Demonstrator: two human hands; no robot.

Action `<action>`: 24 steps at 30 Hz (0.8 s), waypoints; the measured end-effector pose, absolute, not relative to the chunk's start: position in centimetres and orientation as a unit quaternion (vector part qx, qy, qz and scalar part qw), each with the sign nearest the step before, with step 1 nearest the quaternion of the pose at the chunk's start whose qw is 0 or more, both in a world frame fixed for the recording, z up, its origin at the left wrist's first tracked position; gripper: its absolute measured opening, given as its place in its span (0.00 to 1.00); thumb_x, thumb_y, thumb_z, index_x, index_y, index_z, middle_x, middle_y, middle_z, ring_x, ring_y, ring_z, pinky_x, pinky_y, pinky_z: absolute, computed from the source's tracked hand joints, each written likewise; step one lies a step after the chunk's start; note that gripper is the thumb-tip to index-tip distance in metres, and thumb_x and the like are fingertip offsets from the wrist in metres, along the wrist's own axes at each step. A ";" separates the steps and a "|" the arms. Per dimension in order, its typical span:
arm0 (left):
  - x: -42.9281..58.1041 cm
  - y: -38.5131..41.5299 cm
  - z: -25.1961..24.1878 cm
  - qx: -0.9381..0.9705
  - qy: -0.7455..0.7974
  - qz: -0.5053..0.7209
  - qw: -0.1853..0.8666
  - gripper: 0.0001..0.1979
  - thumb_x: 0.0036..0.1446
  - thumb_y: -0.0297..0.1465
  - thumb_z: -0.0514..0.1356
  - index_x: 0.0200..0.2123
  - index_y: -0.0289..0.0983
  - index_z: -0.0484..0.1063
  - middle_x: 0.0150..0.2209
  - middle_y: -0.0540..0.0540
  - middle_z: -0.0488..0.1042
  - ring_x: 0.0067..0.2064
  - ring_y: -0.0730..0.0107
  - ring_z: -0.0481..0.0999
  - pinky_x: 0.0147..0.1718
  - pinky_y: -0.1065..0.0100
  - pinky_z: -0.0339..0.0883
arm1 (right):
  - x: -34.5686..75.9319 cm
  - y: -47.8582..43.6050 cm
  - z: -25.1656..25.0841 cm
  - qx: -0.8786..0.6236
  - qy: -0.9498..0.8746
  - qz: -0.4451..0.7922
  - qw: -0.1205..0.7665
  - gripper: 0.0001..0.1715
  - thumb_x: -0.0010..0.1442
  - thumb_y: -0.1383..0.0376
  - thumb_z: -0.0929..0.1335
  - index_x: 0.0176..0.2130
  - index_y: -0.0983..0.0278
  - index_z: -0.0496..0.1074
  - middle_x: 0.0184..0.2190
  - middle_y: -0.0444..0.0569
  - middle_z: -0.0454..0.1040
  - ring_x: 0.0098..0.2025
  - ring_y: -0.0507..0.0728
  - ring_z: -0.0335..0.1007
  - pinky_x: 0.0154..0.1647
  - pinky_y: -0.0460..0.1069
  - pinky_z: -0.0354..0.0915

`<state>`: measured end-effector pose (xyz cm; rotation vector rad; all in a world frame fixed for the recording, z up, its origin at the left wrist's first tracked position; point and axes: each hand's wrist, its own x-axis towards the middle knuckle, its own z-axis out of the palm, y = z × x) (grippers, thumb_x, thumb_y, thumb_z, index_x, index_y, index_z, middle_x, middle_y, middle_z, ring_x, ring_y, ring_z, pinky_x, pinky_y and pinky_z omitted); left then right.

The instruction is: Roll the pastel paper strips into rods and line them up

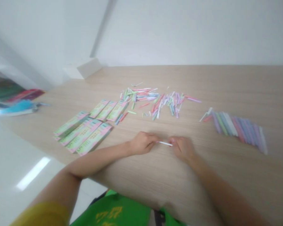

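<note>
My left hand (143, 143) is closed in a pinch on the left end of a thin white stick (165, 143) near the table's front. The fingers of my right hand (182, 148) pinch the other end, where a small bit of red shows. Beyond my hands lies a loose pile of pastel sticks (143, 95) in pink, green, blue, purple and white, with more sticks (173, 102) to its right. A slanting row of pastel sticks (238, 127) lies on the right, blurred.
Several green and pink boxes (93, 138) lie on the wooden table (136, 175) at the left. A white block-like object (89, 67) stands at the back left against the wall. Blue and red items (20, 107) are at the far left edge.
</note>
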<state>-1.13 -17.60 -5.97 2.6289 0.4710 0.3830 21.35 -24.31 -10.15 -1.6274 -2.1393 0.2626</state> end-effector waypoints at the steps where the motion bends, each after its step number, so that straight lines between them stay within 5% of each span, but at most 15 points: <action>1: -1.2 -17.9 -6.5 0.950 0.167 0.145 0.221 0.16 0.63 0.28 0.47 0.48 0.36 0.71 0.40 0.43 0.77 0.41 0.69 0.76 0.41 0.71 0.66 | 21.3 -24.4 -10.1 -0.584 -0.775 0.101 0.218 0.31 0.67 0.59 0.49 0.27 0.63 0.70 0.22 0.48 0.73 0.25 0.53 0.66 0.28 0.48 0.50; 13: -1.8 -19.4 -8.7 0.859 0.203 0.160 0.442 0.18 0.65 0.35 0.47 0.46 0.36 0.75 0.39 0.45 0.78 0.40 0.70 0.76 0.41 0.73 0.66 | 20.9 -25.1 -9.6 -0.545 -0.812 0.081 0.190 0.26 0.64 0.62 0.51 0.24 0.63 0.68 0.21 0.47 0.71 0.24 0.52 0.62 0.29 0.48 0.50; 24: -1.5 -19.4 -8.9 0.850 0.225 0.187 0.439 0.18 0.64 0.35 0.48 0.44 0.35 0.77 0.38 0.45 0.79 0.39 0.70 0.77 0.41 0.73 0.66 | 20.7 -24.8 -9.8 -0.528 -0.836 0.032 0.144 0.23 0.62 0.64 0.54 0.22 0.64 0.67 0.20 0.48 0.69 0.23 0.52 0.58 0.29 0.49 0.47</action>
